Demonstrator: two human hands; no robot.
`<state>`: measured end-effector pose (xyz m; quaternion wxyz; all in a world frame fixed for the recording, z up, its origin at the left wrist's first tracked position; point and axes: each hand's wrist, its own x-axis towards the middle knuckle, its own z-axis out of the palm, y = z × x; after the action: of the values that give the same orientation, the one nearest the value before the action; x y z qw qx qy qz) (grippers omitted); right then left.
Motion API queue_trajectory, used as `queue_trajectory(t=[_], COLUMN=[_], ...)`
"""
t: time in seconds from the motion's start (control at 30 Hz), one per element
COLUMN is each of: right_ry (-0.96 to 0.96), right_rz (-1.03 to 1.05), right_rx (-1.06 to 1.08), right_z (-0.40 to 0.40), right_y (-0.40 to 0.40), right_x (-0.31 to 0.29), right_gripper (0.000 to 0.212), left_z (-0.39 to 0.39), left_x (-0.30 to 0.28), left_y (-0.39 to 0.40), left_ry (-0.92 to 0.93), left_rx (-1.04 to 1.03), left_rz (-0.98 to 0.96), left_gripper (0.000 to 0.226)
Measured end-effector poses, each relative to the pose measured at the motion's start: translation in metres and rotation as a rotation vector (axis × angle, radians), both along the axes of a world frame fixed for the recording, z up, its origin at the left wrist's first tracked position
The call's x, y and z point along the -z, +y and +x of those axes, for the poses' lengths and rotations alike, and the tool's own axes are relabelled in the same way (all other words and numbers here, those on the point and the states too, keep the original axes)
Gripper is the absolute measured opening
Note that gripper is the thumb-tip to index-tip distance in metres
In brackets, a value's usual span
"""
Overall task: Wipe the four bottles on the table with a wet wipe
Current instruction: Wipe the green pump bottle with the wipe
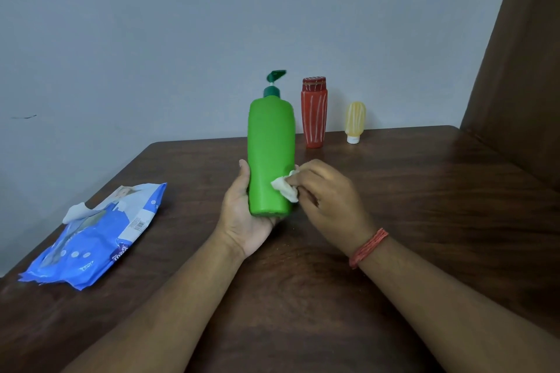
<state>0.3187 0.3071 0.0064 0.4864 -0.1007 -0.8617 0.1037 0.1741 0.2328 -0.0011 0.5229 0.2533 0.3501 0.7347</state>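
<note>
— Both forearms run off the bottom edge. What is hidden?

— On the left, the wipes pack [94,233] shows blurred print. The left hand [245,215] cups the green pump bottle [270,157] from below and behind; its fingers are hidden behind the bottle.

— And the right?

— The right hand [327,194], fingers curled, pinches a crumpled wet wipe [285,188] against the bottle's lower right side. Behind, on the table [424,206], a red bottle [314,113] and a small yellow bottle [355,121] stand. A fourth bottle cannot be made out.
</note>
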Motion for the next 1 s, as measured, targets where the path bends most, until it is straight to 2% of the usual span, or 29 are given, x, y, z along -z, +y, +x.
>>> queue_trajectory(t=[0.1,0.27,0.47,0.63,0.77,1.0], right_ry=[0.103,0.017,0.222,0.206,0.412,0.528], right_rz=[-0.045,-0.043,-0.127,-0.115,-0.275,-0.480], right_rx=[0.052,0.006,0.155,0.129,0.208,0.226], right_z=[0.003,0.001,0.011,0.009,0.014,0.025], right_y=[0.004,0.003,0.025,0.020,0.038,0.054], right_x=[0.000,0.002,-0.001,-0.002,-0.008,-0.017], right_gripper=[0.019,0.019,0.018,0.016,0.019,0.030], left_z=[0.005,0.000,0.010,0.007,0.009,0.009], left_x=[0.001,-0.001,-0.001,-0.005,-0.003,0.000], left_y=[0.001,-0.002,-0.004,-0.008,-0.008,-0.006], left_ry=[0.026,0.004,0.112,0.162,0.252,0.341], left_rx=[0.087,0.073,0.161,0.184,0.246,0.347], left_rz=[-0.032,0.004,-0.055,-0.022,-0.039,-0.065], left_gripper=[0.072,0.068,0.067,0.064,0.065,0.066])
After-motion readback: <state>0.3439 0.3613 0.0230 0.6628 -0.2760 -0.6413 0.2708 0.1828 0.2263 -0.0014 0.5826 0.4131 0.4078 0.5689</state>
